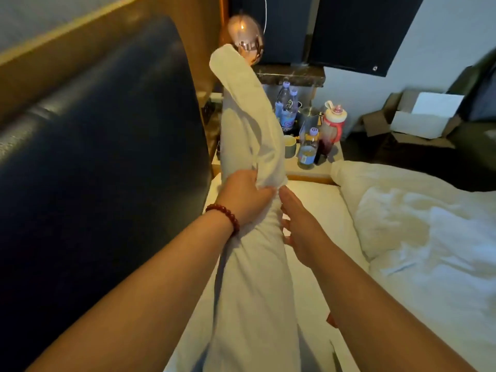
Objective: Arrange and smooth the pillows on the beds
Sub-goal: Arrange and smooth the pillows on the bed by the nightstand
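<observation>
Left hand [245,194], with a dark red bead bracelet [225,214] at the wrist, grips a bunch of cloth in the middle of the long white pillow [252,277]. Right hand [299,233] lies against the pillow's right side, fingers almost straight, holding nothing. The pillow stands on its edge on the white bed sheet [319,208], just right of the dark blue padded headboard [94,146], its far end raised. On the right lies a crumpled white duvet [429,226]
</observation>
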